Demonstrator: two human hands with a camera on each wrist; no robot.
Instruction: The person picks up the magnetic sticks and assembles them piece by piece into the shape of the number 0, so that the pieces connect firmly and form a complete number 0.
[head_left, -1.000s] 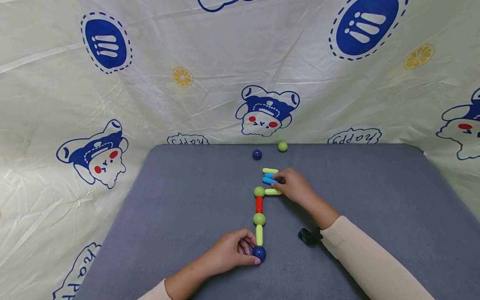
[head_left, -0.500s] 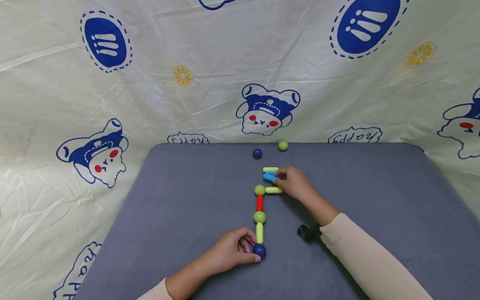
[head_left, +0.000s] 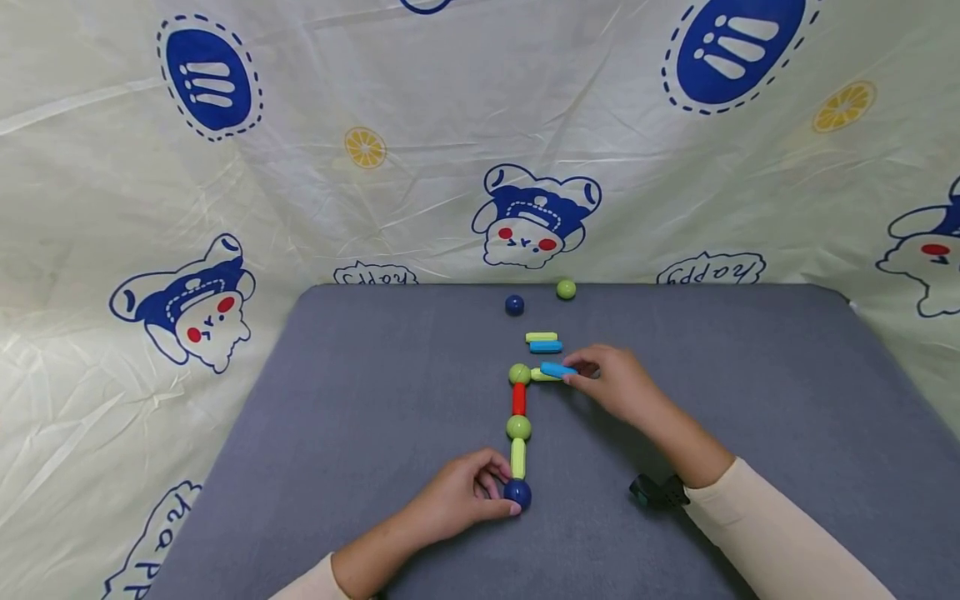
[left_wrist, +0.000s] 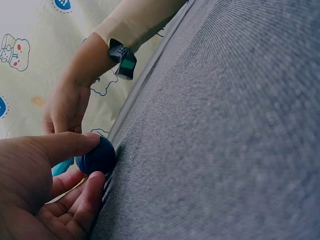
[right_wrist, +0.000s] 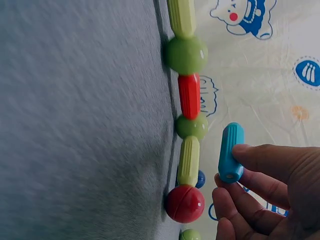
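My left hand holds a dark blue ball between thumb and fingers, at the near end of a chain of toy building rods and balls. Away from it run a yellow-green rod, a green ball, a red rod and another green ball. There the chain turns right along a second yellow-green rod to a red ball, which the right hand hides in the head view. My right hand pinches a light blue rod above that branch.
Beyond the chain, another light blue rod lies beside a yellow-green rod. A loose dark blue ball and a green ball sit near the far edge of the grey table. A printed sheet hangs behind.
My right hand has drawn one light blue rod away from the other and brought it nearer, over the branch. The left hand keeps its hold on the dark blue ball.
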